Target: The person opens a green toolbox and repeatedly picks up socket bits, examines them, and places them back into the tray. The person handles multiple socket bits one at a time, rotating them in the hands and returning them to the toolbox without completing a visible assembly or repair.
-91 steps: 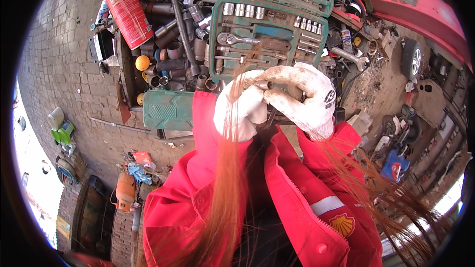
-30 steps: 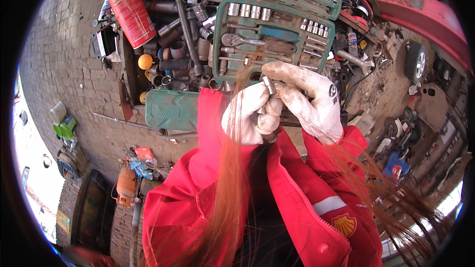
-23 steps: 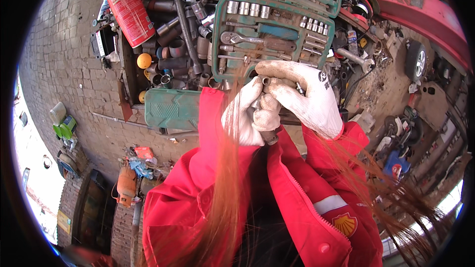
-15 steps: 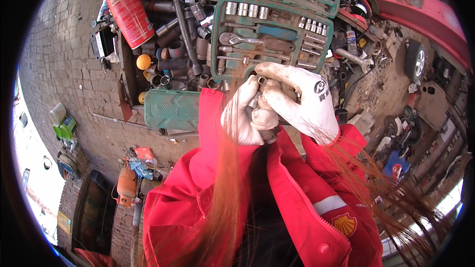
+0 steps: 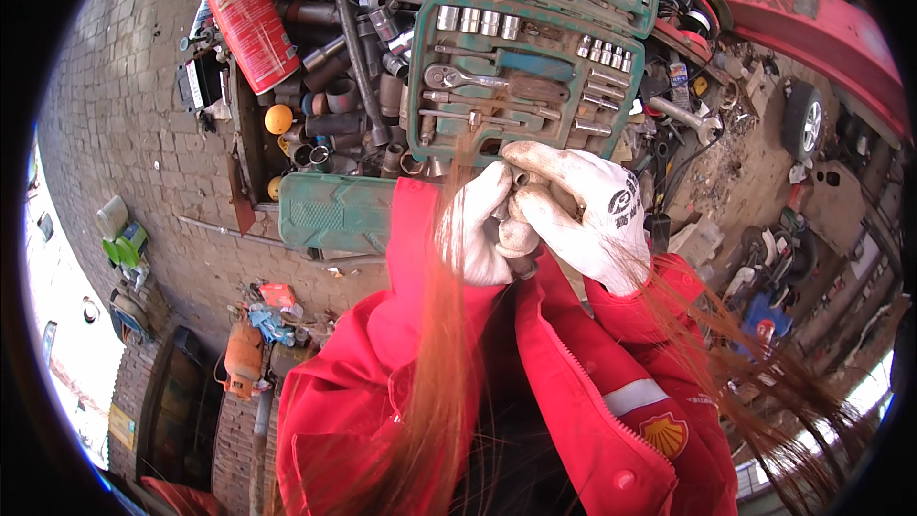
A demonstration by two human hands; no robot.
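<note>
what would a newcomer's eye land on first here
Probably the white-gloved left hand and right hand at the centre, close together around a small metal socket. Just beyond them lies an open green socket case. A red can stands out at the upper left, beside loose dark metal parts.

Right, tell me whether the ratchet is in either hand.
No, the ratchet lies in the open green tool case, apart from both the left hand and the right hand.
</note>
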